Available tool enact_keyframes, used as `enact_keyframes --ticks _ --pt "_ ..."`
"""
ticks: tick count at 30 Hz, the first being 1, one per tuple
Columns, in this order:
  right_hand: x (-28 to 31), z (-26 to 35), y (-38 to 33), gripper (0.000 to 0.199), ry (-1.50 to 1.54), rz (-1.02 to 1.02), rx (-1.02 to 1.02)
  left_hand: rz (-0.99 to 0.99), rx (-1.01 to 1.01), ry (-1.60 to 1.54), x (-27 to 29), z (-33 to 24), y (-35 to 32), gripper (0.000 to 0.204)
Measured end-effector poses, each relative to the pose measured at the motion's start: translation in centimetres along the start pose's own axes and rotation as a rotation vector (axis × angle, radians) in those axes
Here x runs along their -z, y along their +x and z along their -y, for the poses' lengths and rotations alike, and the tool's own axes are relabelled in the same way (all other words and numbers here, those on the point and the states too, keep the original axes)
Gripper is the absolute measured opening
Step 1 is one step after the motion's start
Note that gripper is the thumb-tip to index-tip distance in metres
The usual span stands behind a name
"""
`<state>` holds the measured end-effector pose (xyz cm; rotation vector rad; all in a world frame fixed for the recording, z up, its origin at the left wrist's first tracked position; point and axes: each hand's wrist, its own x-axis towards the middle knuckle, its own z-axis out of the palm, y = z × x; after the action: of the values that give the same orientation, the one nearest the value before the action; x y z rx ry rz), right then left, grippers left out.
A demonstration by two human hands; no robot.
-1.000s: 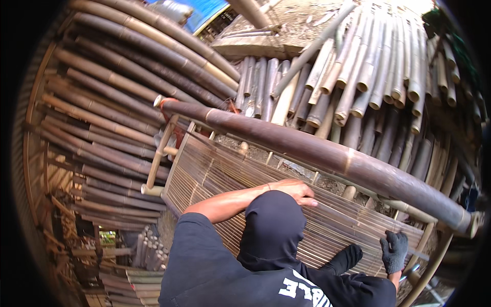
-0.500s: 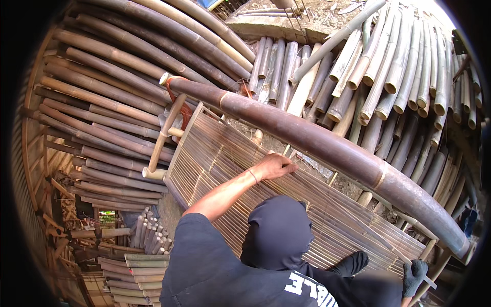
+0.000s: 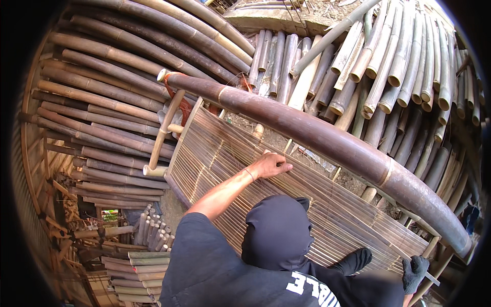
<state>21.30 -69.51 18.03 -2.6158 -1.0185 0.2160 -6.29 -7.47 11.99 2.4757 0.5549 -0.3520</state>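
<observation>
Neither of my hands shows in the head view. Below me a person in a black shirt and dark head covering point(image 3: 276, 233) bends over a long panel of thin bamboo slats point(image 3: 204, 146). This person's bare left hand point(image 3: 270, 165) rests at the slats' far edge, fingers curled; what they pinch, if anything, is too small to tell. Low on the right, the person's right hand, in a dark grey glove point(image 3: 414, 273), is closed around a tool whose flat grey end point(image 3: 432, 279) sticks out. A black-covered foot point(image 3: 355, 260) lies against the slats.
A thick brown bamboo pole point(image 3: 302, 123) crosses just beyond the panel, with orange cord near its left end. Stacked bamboo poles point(image 3: 112, 84) fill the left side. Cut bamboo lengths point(image 3: 399, 56) lie piled at the upper right. Short pieces point(image 3: 153, 230) stand bundled at lower left.
The person's left hand has moved slightly left along the slats, and its fingers look more curled. The gloved hand stays nearly in place. The view has shifted a little.
</observation>
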Motion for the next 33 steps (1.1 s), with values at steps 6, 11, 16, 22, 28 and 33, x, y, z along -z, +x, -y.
enact_keyframes --ticks 6,11,16,22,28,33 --pt "-1.1 3.7 0.5 0.030 0.008 -0.038 -0.035 -0.062 0.013 0.077 1.1 2.8 1.2 0.053" --pt "-0.6 6.8 3.3 0.026 -0.216 -0.234 -0.173 -0.236 -0.033 0.280 0.4 5.9 4.5 0.044" --pt "-6.7 -3.7 6.1 0.013 -0.439 -0.773 -0.428 -0.335 0.207 0.113 2.1 9.7 2.5 0.043" --pt "-13.1 -7.6 5.9 0.025 -0.198 -0.736 -0.555 -0.224 0.076 -0.079 4.3 6.8 3.7 0.053" --pt "-13.8 -6.8 6.6 0.028 -0.140 -0.609 -0.664 -0.130 0.112 -0.036 3.9 5.2 4.3 0.051" --pt "-12.8 -6.4 7.6 0.031 -0.139 -0.601 -0.687 -0.206 0.039 -0.010 3.7 6.8 5.2 0.050"
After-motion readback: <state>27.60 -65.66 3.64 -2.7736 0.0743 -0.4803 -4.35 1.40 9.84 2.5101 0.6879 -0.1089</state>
